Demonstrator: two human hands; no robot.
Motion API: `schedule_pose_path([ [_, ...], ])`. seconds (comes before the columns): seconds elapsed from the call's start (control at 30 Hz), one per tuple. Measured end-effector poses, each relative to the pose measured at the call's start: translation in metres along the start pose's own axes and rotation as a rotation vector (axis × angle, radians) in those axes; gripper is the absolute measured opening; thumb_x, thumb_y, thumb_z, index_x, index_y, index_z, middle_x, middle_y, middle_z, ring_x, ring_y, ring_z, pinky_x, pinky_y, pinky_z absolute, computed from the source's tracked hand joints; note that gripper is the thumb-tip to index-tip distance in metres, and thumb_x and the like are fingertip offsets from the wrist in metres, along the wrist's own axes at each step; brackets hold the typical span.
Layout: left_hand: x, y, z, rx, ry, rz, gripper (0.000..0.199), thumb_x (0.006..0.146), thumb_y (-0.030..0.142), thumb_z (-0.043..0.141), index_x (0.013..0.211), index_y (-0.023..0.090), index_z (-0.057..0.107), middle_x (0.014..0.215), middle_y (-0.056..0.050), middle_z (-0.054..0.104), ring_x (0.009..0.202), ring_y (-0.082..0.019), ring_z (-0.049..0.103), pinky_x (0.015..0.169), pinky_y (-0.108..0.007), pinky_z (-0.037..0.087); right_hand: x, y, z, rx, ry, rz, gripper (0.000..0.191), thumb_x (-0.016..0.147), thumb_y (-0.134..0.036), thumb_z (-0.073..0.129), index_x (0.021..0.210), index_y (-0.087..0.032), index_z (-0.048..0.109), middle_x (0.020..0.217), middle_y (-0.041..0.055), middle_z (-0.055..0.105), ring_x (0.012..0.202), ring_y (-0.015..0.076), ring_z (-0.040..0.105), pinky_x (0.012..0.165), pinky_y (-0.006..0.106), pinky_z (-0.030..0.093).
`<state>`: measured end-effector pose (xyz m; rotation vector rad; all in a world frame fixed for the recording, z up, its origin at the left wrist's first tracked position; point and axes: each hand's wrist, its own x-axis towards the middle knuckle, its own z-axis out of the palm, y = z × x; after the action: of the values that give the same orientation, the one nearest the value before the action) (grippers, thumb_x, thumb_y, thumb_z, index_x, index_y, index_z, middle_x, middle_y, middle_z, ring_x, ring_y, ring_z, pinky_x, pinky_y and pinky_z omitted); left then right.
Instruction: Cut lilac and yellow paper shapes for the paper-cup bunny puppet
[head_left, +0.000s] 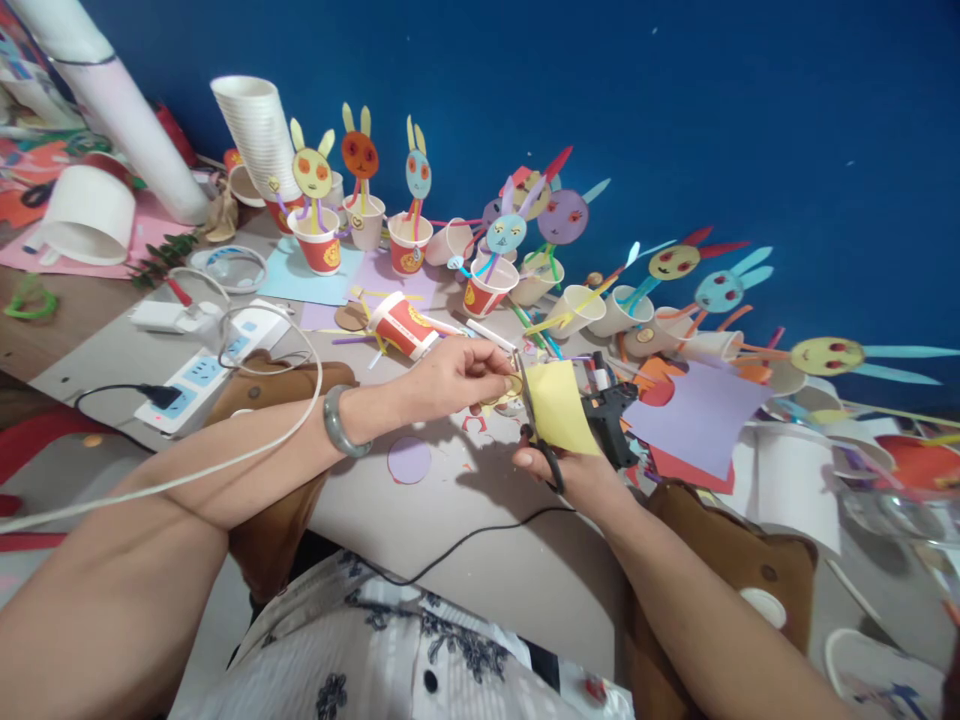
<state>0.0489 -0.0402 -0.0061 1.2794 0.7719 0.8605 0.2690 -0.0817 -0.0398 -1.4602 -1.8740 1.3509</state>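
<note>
My left hand [469,372], wearing a bracelet, pinches a small curved piece of yellow paper [504,396]. Just to its right, my right hand [574,475] grips a pair of dark-handled scissors [553,463]. Their blades point up and away, close to my left fingertips. A larger yellow paper sheet [561,402] lies against the blades and hides most of my right fingers; whether it joins the small piece is unclear. On the table below my left hand lies a purple paper circle [409,460], with small red scraps [474,424] nearby.
Rabbit-faced paper figures stand in paper cups [319,248] along the blue wall [675,110]. A tipped red cup [405,325] lies beyond my left hand. A white cable [262,450] crosses above my left forearm from a power strip [206,370]. Purple paper [705,415] lies right.
</note>
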Motion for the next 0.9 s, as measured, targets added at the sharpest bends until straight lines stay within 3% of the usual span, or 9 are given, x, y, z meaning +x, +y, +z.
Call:
schedule_pose_path([
  [0.9, -0.0009, -0.0017, -0.0055, 0.081, -0.019, 0.073, 0.004, 0.076, 0.013, 0.063, 0.076, 0.014, 0.058, 0.055, 0.006, 0.055, 0.047, -0.003, 0.045, 0.046, -0.017, 0.036, -0.0009, 0.0008, -0.0035, -0.03, -0.015, -0.028, 0.064, 0.066, -0.079, 0.07, 0.054, -0.021, 0.048, 0.05, -0.0008, 0.044, 0.053, 0.0141, 0.04, 0.051, 0.029, 0.032],
])
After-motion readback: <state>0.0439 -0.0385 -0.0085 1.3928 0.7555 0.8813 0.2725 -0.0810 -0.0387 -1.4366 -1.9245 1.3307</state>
